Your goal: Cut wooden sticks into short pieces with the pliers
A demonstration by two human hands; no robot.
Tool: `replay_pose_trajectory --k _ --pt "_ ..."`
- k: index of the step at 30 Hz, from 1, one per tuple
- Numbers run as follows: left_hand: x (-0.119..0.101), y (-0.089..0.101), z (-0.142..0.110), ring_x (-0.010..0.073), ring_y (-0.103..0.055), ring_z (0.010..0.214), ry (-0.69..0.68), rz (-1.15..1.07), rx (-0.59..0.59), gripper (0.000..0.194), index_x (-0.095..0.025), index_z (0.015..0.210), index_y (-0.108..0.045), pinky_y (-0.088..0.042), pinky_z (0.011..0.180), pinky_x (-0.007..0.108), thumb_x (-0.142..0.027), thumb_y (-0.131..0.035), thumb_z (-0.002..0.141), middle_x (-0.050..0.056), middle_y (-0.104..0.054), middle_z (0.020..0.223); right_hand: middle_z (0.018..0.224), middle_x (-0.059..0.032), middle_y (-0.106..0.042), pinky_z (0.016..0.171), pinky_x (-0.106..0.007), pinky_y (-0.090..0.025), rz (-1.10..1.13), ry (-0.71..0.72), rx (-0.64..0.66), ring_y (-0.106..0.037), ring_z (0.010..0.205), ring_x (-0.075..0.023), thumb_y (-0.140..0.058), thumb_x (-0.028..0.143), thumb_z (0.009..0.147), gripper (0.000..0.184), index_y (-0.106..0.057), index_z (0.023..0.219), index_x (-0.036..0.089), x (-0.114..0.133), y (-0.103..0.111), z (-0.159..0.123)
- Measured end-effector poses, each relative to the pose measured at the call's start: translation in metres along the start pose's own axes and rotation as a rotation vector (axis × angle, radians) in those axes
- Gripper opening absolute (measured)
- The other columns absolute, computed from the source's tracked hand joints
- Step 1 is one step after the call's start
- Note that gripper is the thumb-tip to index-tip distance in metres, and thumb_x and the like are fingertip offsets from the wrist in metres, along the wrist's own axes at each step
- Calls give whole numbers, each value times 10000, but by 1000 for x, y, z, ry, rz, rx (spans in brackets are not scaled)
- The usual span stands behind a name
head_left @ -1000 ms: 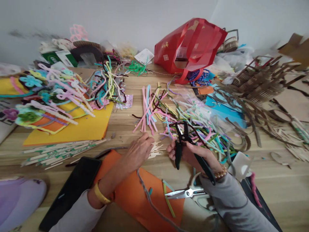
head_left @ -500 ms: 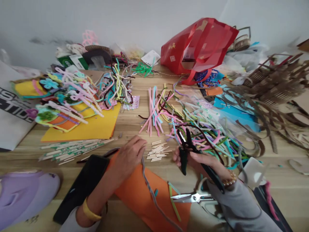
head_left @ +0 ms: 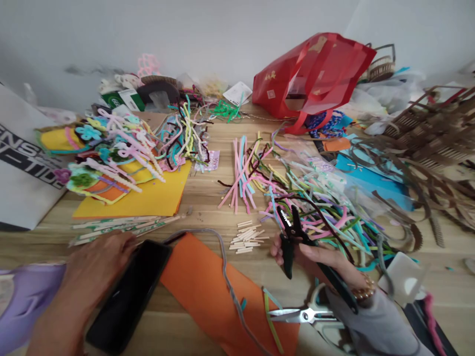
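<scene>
My left hand [head_left: 100, 267] is at the lower left, blurred, lying just beside the black smartphone [head_left: 128, 296] and holding nothing I can see. Its fingers are near a bundle of printed wooden sticks [head_left: 118, 226]. My right hand [head_left: 319, 259] grips black-handled wire-stripping pliers [head_left: 287, 247], with the jaws apart and pointing up. Those jaws are just in front of a heap of multicoloured pipe cleaners [head_left: 315, 217]. A small pile of short cut wooden sticks [head_left: 245, 242] lies between my hands. A grey pipe cleaner [head_left: 222, 257] curves over an orange foam sheet [head_left: 222, 291].
Steel scissors [head_left: 306, 315] lie below my right wrist. Pipe-cleaner flowers on yellow card [head_left: 148, 193] fill the left side. A red bag [head_left: 315, 74] stands at the back, and brown woven strips [head_left: 426, 133] spread over the right side. A lilac object [head_left: 25, 301] sits at the lower left.
My left hand has moved left, away from the short sticks, to beside the phone. The grey pipe cleaner now arcs further left over the orange sheet. The whole view has drifted slightly.
</scene>
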State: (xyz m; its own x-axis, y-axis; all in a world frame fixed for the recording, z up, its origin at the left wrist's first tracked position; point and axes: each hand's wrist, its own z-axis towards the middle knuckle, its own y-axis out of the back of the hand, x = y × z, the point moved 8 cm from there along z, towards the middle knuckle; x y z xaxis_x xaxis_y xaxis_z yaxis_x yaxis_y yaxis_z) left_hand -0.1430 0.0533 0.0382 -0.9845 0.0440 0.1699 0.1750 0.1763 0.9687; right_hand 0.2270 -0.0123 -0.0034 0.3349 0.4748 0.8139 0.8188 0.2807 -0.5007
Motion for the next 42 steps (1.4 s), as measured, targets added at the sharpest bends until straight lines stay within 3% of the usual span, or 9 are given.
replay_pose_trajectory --k 9,13,16,18,24,28,34,37,42 --pt "-8 7 9 234 -616 857 -58 -76 -61 269 -216 855 -637 -390 697 271 -268 -379 914 37 -700 879 1038 -116 -651 861 -397 -453 5 9 -29 -602 909 -260 -673 453 777 398 -649 1059 173 0 1 0" --pt "-16 13 18 226 -627 858 25 -435 -2 201 -212 873 -667 -426 751 285 -313 -495 850 20 -724 876 1045 -123 -650 868 -394 -453 6 -2 -33 -604 920 -262 -674 470 769 427 -648 1065 165 0 1 0" --pt "-50 13 23 195 -628 842 -17 -962 60 236 -202 890 -666 -473 760 260 -393 -642 752 -4 -728 868 1061 -123 -656 865 -396 -458 33 2 -28 -602 959 -271 -666 454 777 383 -652 1037 173 0 2 1" --pt "-82 8 23 177 -622 695 -50 -1217 162 316 -178 867 -675 -488 643 254 -418 -709 664 12 -714 762 1075 -119 -651 872 -393 -457 47 17 -17 -596 985 -272 -663 433 785 362 -652 1042 177 0 2 1" --pt "-159 -15 20 126 -582 532 -119 -1542 440 272 -166 772 -643 -476 549 240 -354 -748 607 -15 -648 592 1055 -114 -655 868 -376 -455 -3 43 0 -605 912 -241 -650 404 809 357 -649 1071 161 -1 3 1" --pt "-184 -17 19 140 -602 580 -266 -1478 473 206 -161 764 -628 -476 572 246 -356 -671 712 -1 -648 621 1018 -102 -667 870 -379 -452 33 63 1 -610 901 -234 -645 404 817 316 -649 1025 167 -1 4 2" --pt "-202 13 31 185 -627 763 -493 -921 12 151 -171 814 -672 -473 717 295 -223 -531 827 44 -699 811 998 -107 -671 854 -365 -453 9 60 15 -617 863 -225 -626 412 827 313 -657 993 148 1 2 2" --pt "-215 20 35 199 -632 879 -586 -672 -144 202 -190 863 -685 -473 821 319 -156 -486 851 62 -703 923 1000 -108 -673 854 -370 -453 1 61 15 -621 866 -228 -626 417 824 332 -650 1019 149 2 2 2" --pt "-233 13 38 189 -626 881 -736 -572 -119 258 -191 932 -706 -481 839 316 -133 -461 873 68 -692 935 1016 -111 -670 860 -376 -455 30 61 31 -623 858 -226 -626 413 824 313 -661 978 144 2 1 2"
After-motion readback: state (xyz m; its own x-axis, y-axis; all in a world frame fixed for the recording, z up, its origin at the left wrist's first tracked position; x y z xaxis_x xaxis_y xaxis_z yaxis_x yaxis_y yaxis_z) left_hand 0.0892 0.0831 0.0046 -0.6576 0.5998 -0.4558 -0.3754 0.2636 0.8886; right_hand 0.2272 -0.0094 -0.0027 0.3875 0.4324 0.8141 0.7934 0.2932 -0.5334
